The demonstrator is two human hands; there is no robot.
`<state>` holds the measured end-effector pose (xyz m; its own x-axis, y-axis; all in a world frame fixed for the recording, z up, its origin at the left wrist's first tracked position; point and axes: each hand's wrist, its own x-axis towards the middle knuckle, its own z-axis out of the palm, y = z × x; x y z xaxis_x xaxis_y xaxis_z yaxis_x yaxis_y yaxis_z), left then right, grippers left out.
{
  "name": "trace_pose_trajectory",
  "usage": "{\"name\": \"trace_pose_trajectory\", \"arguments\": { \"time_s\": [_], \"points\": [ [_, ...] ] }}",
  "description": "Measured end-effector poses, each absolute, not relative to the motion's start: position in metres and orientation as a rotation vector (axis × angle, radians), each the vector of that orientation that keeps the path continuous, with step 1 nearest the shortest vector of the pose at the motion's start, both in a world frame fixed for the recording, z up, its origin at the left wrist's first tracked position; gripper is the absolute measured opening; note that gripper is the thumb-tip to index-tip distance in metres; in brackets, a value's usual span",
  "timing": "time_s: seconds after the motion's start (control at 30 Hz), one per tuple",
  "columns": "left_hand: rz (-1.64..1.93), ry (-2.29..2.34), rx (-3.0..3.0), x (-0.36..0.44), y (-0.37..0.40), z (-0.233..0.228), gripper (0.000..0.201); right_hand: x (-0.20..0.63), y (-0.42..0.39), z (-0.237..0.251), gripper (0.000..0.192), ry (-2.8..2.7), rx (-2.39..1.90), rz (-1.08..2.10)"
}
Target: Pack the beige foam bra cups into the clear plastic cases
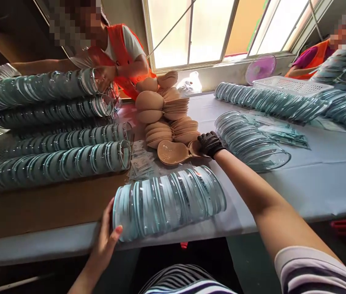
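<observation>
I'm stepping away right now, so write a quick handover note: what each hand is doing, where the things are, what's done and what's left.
Left hand: bare, cupped against the near end of the short stack of clear cases at the table's front edge.
Right hand: in a dark glove, gripping one side of the open beige cup pair.
More beige cups sit in the pile behind; paper slips lie left of the pair.
Done: long case rows on the left.
Left: the beige pile.

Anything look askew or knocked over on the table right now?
Mostly tidy. The pile of beige cups leans, with some fanned sideways instead of stacked square. One beige cup pair lies open under the gloved right hand. The left hand steadies the near row of clear shells.
</observation>
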<state>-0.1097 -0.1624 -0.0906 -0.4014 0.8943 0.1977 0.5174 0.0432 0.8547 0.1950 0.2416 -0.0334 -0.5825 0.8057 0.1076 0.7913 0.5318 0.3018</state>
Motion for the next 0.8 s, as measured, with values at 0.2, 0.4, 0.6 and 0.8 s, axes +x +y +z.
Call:
{"name": "trace_pose_trajectory", "arguments": {
  "time_s": [0.2,0.4,0.6,0.8],
  "points": [
    [1.244,2.001,2.061,-0.124,-0.112,-0.015,0.047,0.18,0.235,-0.029,0.037,2.733,1.166,0.384],
    [0.693,1.578,2.604,-0.101,0.013,0.04,0.04,0.183,0.238,-0.024,0.058,2.616,1.325,0.387],
    [0.093,1.522,2.876,-0.051,0.121,0.022,0.043,0.179,0.244,-0.022,0.051,2.567,1.273,0.362],
    [-0.059,1.445,2.815,-0.008,0.176,-0.008,0.058,0.184,0.257,-0.019,0.064,2.523,1.293,0.349]
  ]
}}
